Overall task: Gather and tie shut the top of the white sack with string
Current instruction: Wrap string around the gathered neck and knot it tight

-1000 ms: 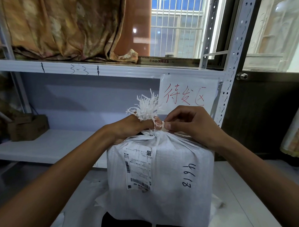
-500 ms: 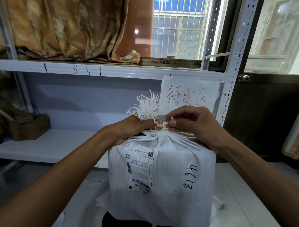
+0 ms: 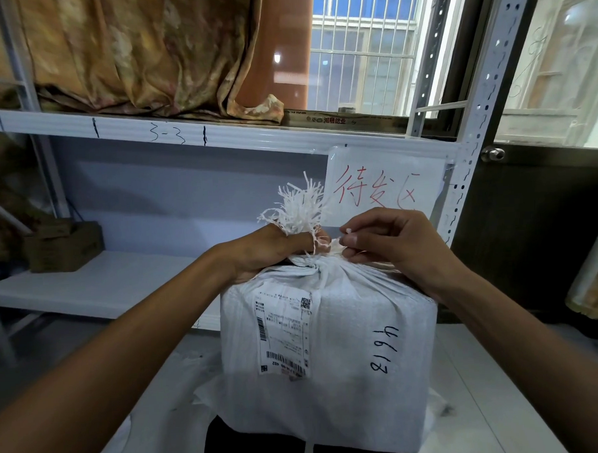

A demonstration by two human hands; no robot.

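Ahead of you stands a white metal shelving rack (image 3: 218, 139) with a perforated upright (image 3: 472, 150). Brownish patterned cloth (image 3: 129, 52) is heaped on its upper shelf; a brown cardboard box (image 3: 63, 247) sits on the lower shelf's left end. Daylight enters through a barred window (image 3: 361, 45). A dark door (image 3: 531, 233) stands right.

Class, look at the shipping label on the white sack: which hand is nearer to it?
Left. The left hand grips the sack's neck just above the shipping label; the right hand works farther right.
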